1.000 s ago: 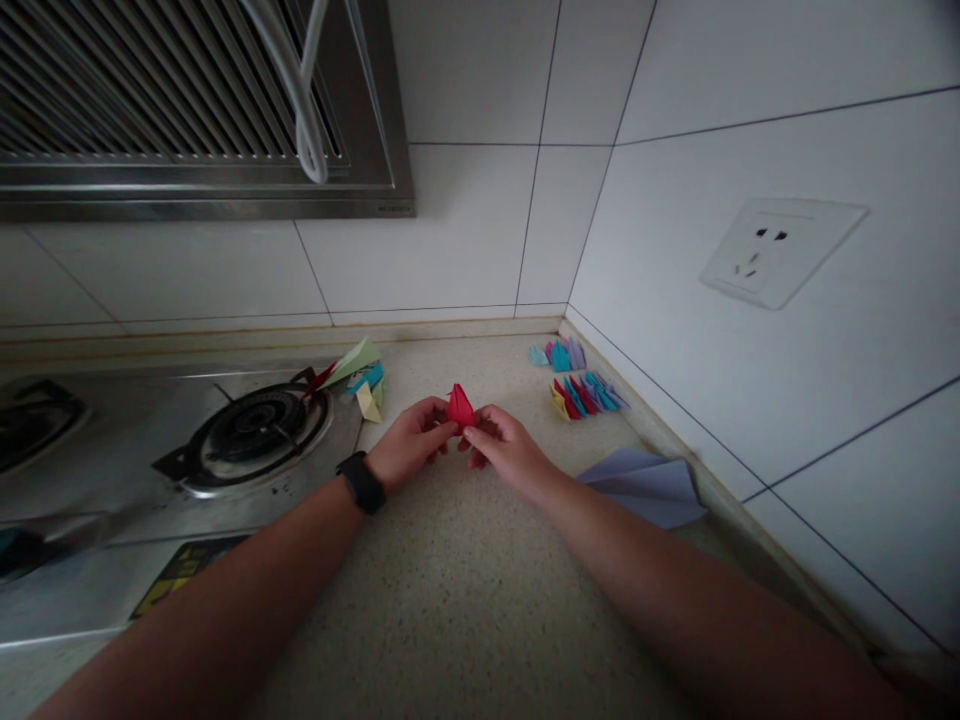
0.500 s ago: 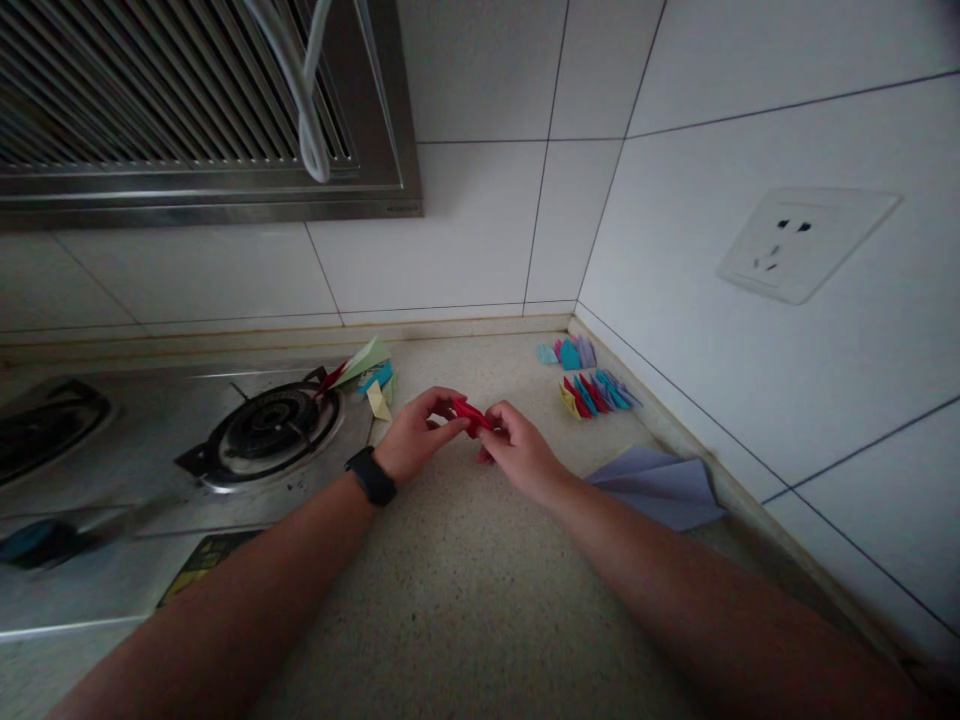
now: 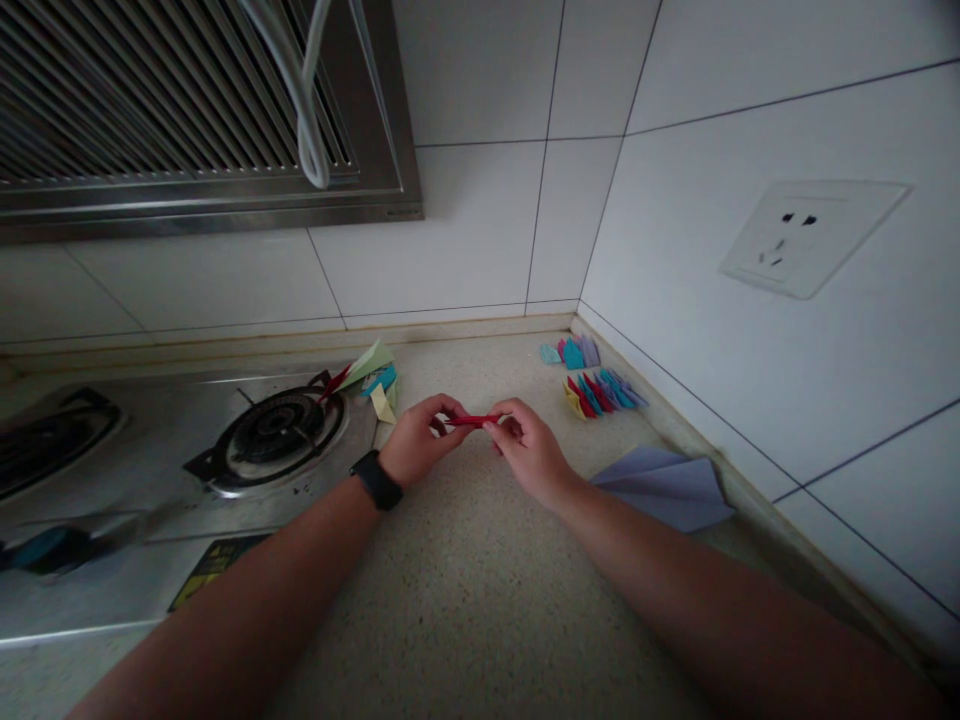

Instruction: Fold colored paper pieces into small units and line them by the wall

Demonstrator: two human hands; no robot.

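The scene is dimly and coolly lit. The strongest light is caught by the right-hand wall (image 3: pixel 712 350), while the worktop (image 3: pixel 465 590) is left paler along its far edge and darkened toward its near side, where the forearms (image 3: pixel 247 590) are shadowed. A thin gleam is reflected along the front of the stove (image 3: pixel 75 634). The socket (image 3: pixel 832 235) is stretched by the lens, the stove knob (image 3: pixel 52 548) is blurred, and the red paper (image 3: pixel 477 421) is softly rendered.

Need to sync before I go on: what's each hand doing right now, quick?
Left hand: closed, pinching one end of the red folded paper.
Right hand: closed, pinching the other end of the same paper.
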